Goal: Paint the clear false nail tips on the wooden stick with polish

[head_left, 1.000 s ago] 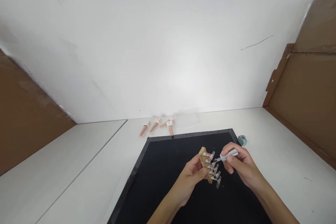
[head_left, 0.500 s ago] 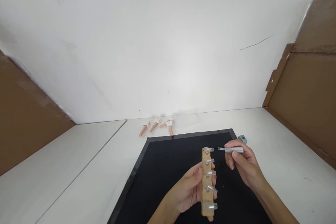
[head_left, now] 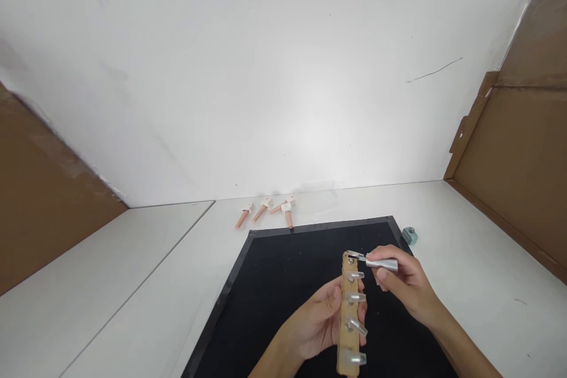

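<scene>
A white surface (head_left: pixel 195 283) runs up to a white wall (head_left: pixel 283 82), with a brown cardboard panel (head_left: pixel 518 159) at the right and another brown panel (head_left: pixel 48 207) at the left. On the surface lies a black mat (head_left: pixel 287 266) with a grey border. Four pink-capped bottles (head_left: pixel 289 218) lie in a loose group beyond the mat's far edge; a teal bottle (head_left: pixel 410 235) sits just beside its far right corner.

The wooden strip (head_left: pixel 348 313) is over the mat, its long side pointing away from the person, and carries a row of five clear tips (head_left: pixel 354 297). The left hand (head_left: pixel 316 322) is closed around it from the left—thumb on the near side, fingertips showing past the right edge. The right hand (head_left: pixel 405 286) pinches the silver handle of a brush (head_left: pixel 381 264), whose end reaches the farthest clear tip.
</scene>
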Available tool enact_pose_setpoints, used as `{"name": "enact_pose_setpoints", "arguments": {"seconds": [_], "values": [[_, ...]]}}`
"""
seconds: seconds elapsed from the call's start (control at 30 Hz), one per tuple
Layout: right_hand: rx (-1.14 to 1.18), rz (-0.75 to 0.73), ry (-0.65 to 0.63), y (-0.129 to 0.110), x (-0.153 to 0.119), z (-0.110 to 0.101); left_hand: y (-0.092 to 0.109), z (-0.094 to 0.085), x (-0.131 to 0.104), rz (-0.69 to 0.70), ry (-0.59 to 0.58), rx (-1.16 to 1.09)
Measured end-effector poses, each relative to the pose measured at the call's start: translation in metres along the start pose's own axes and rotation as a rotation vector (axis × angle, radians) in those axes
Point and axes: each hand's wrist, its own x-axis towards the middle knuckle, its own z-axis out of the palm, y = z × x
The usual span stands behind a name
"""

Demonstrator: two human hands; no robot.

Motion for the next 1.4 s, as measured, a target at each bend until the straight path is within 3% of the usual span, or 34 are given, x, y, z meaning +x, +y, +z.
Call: {"name": "enact_pose_setpoints", "arguments": {"seconds": [0.73, 1.23, 1.4], "values": [[0.016, -0.021, -0.002, -0.0002, -0.0005, -0.0011, 0.0018, -0.0008, -0.0021, 0.077, -0.105, -0.013], [0.258, 0.030, 0.046, 0.0053, -0.0013, -0.0010, 0.0030, -0.0022, -0.0044, 0.145, -0.105, 0.041], [0.468, 0.083, -0.041, 0.0006, -0.0003, 0.0026, 0.0063, 0.0009, -0.0033, 0.128, -0.081, 0.073]]}}
